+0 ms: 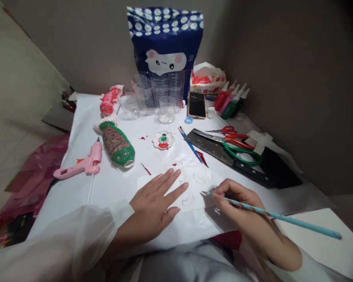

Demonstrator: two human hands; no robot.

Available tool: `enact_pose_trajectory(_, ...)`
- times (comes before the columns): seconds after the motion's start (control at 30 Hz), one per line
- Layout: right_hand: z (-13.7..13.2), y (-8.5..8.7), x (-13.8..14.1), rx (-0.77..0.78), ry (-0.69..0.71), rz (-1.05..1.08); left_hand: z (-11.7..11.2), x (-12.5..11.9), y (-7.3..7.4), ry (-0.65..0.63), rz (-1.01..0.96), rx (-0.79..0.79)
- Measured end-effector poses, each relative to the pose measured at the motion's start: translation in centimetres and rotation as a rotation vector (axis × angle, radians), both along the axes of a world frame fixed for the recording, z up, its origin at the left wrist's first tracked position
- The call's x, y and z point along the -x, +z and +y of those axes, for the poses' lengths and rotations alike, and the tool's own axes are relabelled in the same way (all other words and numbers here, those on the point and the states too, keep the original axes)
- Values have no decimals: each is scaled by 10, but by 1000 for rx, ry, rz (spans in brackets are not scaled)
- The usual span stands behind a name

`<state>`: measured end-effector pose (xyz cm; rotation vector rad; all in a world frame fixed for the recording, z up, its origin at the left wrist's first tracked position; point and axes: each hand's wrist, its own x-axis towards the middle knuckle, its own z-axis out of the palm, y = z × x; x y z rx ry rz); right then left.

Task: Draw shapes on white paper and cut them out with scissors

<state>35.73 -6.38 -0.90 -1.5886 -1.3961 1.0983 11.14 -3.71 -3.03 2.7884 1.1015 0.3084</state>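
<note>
R hand (pixel 238 203): thumb + index pinching the pencil (pixel 282 216) close behind its pt, other fingers tucked under. From my end I can't tell if the pt touches.
L hand (pixel 155 201): palm down, thumb + index spread, the rest closer tog., lying on the sheet (pixel 192 190).
Sheet: under L fingers, nr front edge of the table (pixel 85 117), w/ faint curved outlines (pixel 188 200); pencil pt just beside them. My worry: if L hand eases off, it may skid, b/c I see nothing else pinning it. R hand dragging could smudge lines.
Pencil end: sticks out well R; a bump there could kick the pt off line.
L sleeve (pixel 97 219): loose, right by the clear glue stick (pixel 91 188) of the pink glue gun (pixel 93 158). Snag could drag the gun; temp unknown to me.
Palette (pixel 155 141): past L fingertips, red/green/black paint; overreach could tip it.
Brushes (pixel 191 146): R of palette; may roll if nudged.
Scissors (pixel 226 147): green-handled, on a dark strip (pixel 200 139).
Back: clear cups (pixel 161 92), stacked; a knock might topple them.
</note>
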Motion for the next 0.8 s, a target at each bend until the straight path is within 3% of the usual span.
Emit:
enact_pose_trajectory(0.17,-1,-4,-9,-4,95,-10,1,2,11,-20,36,-14)
enact_pose_trajectory(0.33,-1,-8,-11,-52,135,-17,6,1,33,-2,130,111)
enact_pose_trajectory(0.5,-1,-7,-10,-70,139,-13,10,-16,50,-53,46,119)
enact_pose_trajectory(0.6,0,-8,-9,-92,150,2,16,-31,46,-116,-43,109)
enact_pose_trajectory(0.8,1,-10,-9,-90,162,-4,29,-51,20,-136,-79,143)
